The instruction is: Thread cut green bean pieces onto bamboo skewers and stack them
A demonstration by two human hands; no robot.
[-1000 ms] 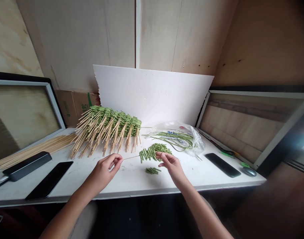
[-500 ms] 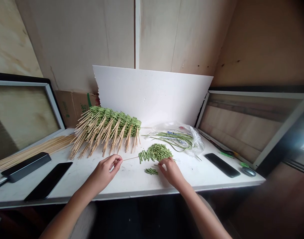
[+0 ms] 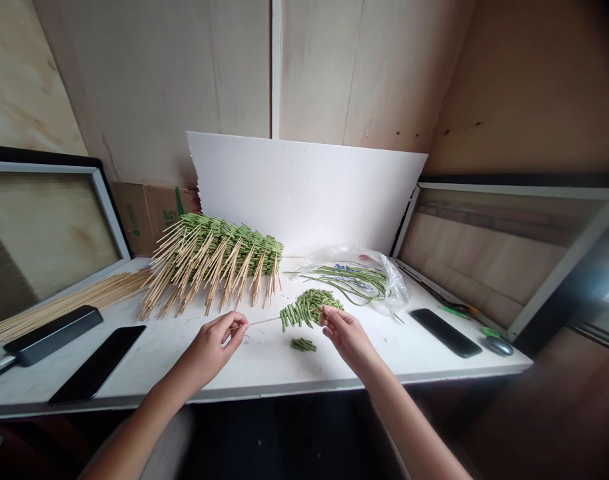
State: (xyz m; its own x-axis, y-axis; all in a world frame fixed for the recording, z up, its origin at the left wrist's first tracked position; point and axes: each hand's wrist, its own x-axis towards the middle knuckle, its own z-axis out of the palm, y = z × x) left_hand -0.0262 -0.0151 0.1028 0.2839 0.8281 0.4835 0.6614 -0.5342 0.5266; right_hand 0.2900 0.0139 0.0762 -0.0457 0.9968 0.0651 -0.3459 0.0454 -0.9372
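My left hand [image 3: 219, 340] is closed in a pinch on the bare end of a thin bamboo skewer [image 3: 264, 321]. Short green stalk pieces [image 3: 293, 315] sit crosswise in a row along the skewer's other part. At the right end of that row, my right hand [image 3: 342, 330] pinches what looks like a green stalk piece, mostly hidden by the fingertips. Behind the row lies a heap of loose cut pieces [image 3: 324, 299]. A smaller pile of pieces [image 3: 303, 345] rests on the white table in front.
Filled skewers [image 3: 224, 247] are stacked at the back left, beside bare skewers [image 3: 84, 300]. A clear plastic bag [image 3: 394, 283] with long green stalks [image 3: 354, 277] lies back right. Phones [image 3: 97, 363] [image 3: 445, 331] and a mouse [image 3: 498, 345] flank the work area.
My right hand has moved up from beside the small front pile to the right end of the row on the skewer. The left hand and skewer have shifted slightly right.
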